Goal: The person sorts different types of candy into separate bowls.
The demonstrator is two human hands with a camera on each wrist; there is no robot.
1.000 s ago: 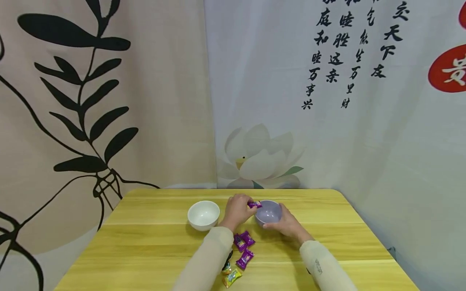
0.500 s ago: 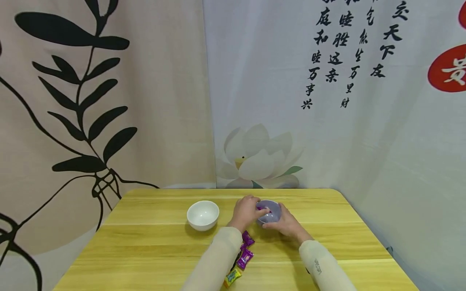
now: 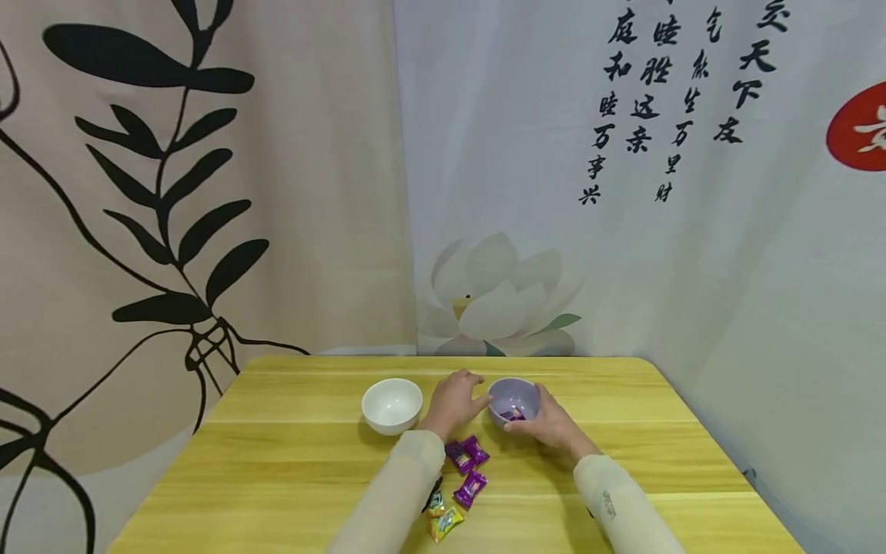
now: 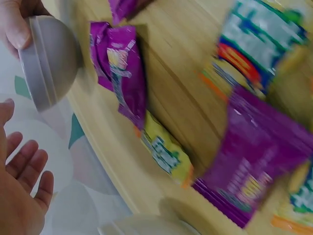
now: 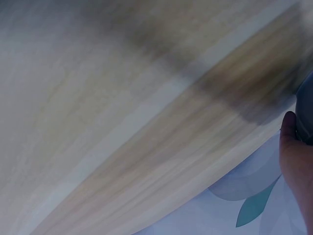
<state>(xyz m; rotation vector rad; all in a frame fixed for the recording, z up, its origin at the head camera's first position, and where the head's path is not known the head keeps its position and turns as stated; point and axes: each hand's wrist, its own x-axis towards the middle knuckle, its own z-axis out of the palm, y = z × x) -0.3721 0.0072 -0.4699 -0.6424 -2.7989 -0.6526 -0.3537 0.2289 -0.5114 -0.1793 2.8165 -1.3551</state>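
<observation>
Wooden table (image 3: 277, 462), right fingers (image 3: 522, 426) gripping lavender bowl (image 3: 512, 394), apparently candy (image 3: 514, 415) inside

Can't tell from here what the dark bit (image 3: 434, 492) by the yellow candy (image 3: 446, 524) is, left sleeve (image 3: 391, 492) partly covers it, and the purple candy (image 3: 514, 415) in the purple bowl (image 3: 514, 391) is too small to count. Right wrist view: table (image 5: 146, 122) smeared, right hand (image 5: 299, 171) and bowl chopped by right edge. Left wrist view: left hand (image 4: 23, 188) and white bowl (image 4: 146, 226) cut off, print on the big purple wrapper (image 4: 259, 147) blurred.
</observation>
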